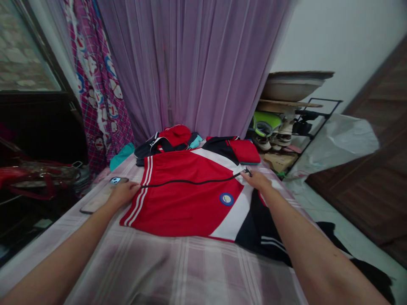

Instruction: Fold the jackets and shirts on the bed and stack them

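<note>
A red, white and navy zip-up jacket [187, 207] lies spread on its back across the bed, its hem to the left and its collar to the right. The black front zipper runs fastened along its middle, and a round blue badge sits on the chest. My left hand [125, 192] pinches the hem at the zipper's lower end. At the collar, my right hand [256, 178] grips the zipper's upper end between thumb and fingers. One navy sleeve with white stripes stretches toward the lower right, partly behind my right forearm.
Behind the jacket lie a loose heap of clothes [178, 137] and a folded red garment [244, 151]. A phone [98, 201] rests by my left hand. Purple curtains [197, 72] hang beyond the bed [178, 271]. On the right stands a shoe rack [313, 135] beside a white plastic bag [343, 140].
</note>
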`<state>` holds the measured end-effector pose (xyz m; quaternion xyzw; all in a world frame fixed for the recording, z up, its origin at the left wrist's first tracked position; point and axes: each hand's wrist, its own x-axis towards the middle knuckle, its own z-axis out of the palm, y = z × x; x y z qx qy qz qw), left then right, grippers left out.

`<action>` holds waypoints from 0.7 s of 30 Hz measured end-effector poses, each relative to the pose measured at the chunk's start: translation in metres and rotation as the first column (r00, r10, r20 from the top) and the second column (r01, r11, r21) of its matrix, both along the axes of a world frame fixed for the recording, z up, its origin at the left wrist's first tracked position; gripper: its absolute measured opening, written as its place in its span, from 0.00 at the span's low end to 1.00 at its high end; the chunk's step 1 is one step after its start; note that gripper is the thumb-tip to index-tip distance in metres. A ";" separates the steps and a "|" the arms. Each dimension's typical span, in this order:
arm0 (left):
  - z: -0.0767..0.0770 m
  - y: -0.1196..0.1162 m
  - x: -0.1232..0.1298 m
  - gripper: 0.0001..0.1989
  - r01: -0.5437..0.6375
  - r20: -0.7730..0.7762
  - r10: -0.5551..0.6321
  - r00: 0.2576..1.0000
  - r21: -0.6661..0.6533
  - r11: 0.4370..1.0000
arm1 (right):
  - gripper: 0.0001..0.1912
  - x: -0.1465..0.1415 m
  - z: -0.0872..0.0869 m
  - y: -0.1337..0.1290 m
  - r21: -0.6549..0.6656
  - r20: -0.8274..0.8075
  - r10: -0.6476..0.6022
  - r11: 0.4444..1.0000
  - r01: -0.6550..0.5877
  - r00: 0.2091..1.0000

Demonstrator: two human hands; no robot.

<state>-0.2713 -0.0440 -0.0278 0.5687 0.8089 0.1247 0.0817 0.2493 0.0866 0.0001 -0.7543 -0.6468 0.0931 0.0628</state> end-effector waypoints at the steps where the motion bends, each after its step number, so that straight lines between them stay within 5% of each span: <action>1: 0.001 0.003 0.000 0.21 -0.011 0.033 0.011 0.999 -0.020 1.000 | 0.35 -0.001 -0.004 0.005 -0.016 -0.002 -0.007 1.000 0.007 1.000; 9: 0.006 0.015 0.001 0.18 -0.034 0.118 0.047 0.992 -0.112 0.993 | 0.25 0.016 -0.024 0.003 0.193 0.089 -0.016 0.981 -0.001 0.996; 21: 0.004 0.056 0.025 0.18 -0.070 0.092 0.093 0.991 -0.231 0.970 | 0.25 0.026 -0.030 -0.001 0.035 0.228 0.010 0.999 -0.018 0.974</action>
